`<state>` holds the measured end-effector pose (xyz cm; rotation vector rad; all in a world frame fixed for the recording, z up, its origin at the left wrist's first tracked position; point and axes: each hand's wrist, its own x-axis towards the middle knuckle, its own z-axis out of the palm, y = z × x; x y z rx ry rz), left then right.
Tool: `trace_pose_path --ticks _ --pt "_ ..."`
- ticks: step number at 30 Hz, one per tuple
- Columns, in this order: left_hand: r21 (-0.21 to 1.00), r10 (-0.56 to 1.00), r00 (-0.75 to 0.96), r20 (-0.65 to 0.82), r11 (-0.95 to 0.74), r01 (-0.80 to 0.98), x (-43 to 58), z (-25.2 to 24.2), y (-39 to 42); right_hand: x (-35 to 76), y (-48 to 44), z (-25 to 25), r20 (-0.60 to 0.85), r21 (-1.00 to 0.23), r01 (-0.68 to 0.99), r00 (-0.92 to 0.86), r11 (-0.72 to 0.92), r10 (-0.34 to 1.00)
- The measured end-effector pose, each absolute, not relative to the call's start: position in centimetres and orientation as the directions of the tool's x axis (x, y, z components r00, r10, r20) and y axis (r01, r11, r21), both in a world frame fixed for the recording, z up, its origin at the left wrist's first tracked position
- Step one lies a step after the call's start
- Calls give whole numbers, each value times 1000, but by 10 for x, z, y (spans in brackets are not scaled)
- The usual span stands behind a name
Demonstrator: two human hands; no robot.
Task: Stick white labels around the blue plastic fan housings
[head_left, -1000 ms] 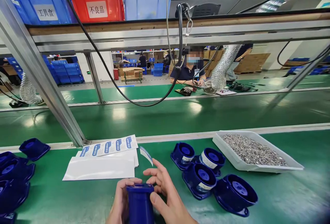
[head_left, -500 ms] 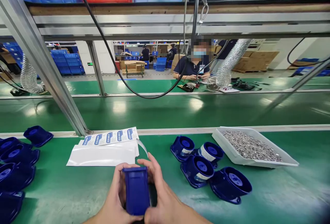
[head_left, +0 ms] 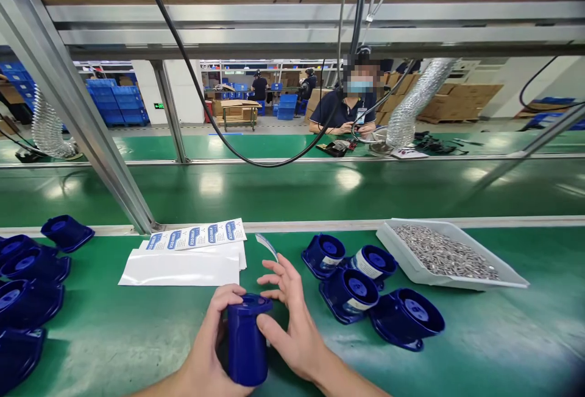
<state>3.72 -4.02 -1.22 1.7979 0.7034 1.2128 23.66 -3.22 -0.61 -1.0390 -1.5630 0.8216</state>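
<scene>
My left hand (head_left: 212, 342) is wrapped round a dark blue plastic part (head_left: 247, 339) held just above the green bench at the bottom centre. My right hand (head_left: 287, 318) touches the part's right side with the thumb, its fingers spread. A small white-and-blue sticker (head_left: 267, 245) sticks up from a right fingertip. Just beyond lie sheets of blue labels (head_left: 196, 237) on white backing paper (head_left: 180, 268).
Several blue parts with labels (head_left: 356, 287) lie at the right, more blue parts (head_left: 27, 287) at the left edge. A white tray of small metal pieces (head_left: 445, 254) stands at the right. A slanted metal post (head_left: 68, 98) and hanging black cable (head_left: 256, 153) cross ahead. A person sits across the conveyor.
The blue part has turned so its round end faces up. My right fingers have opened out from the part, and the sticker shows again at a fingertip.
</scene>
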Motion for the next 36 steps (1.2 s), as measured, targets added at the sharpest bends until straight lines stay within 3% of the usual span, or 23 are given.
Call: trace_pose_path --ticks 3,8,13,18,22,24,26,28,31,34,36 --pt "817 787 362 500 -567 103 38 -10 -40 227 -33 -6 431 -862 277 -44 426 901" --pt "780 762 400 510 -605 157 39 -10 -39 217 -37 -6 359 -848 404 -40 343 933" --pt "876 824 363 435 -481 41 40 -13 -40 221 -44 -9 343 -781 482 -197 396 918" --pt "958 926 258 274 -286 10 35 -13 -35 241 -52 -3 410 -606 558 -392 568 823" --pt "970 956 189 226 -239 49 32 -8 -27 258 -51 17 685 -475 601 -207 643 698" --pt "980 963 193 187 -197 38 32 -7 -25 262 -50 29 777 -476 565 -89 674 623" --pt "982 964 205 168 -181 49 32 -7 -25 264 -48 36 780 -547 467 -16 695 626" --pt "971 957 207 202 -224 89 32 -8 -26 262 -47 37 681 -701 350 71 621 729" --pt "944 941 205 268 -300 141 31 -12 -26 257 -45 31 333 -942 97 176 320 926" --pt "938 942 175 287 -314 151 31 -13 -25 251 -43 23 10 -988 -147 176 36 984" --pt "939 945 158 286 -309 150 31 -12 -25 247 -43 22 -90 -976 -213 176 -51 980"
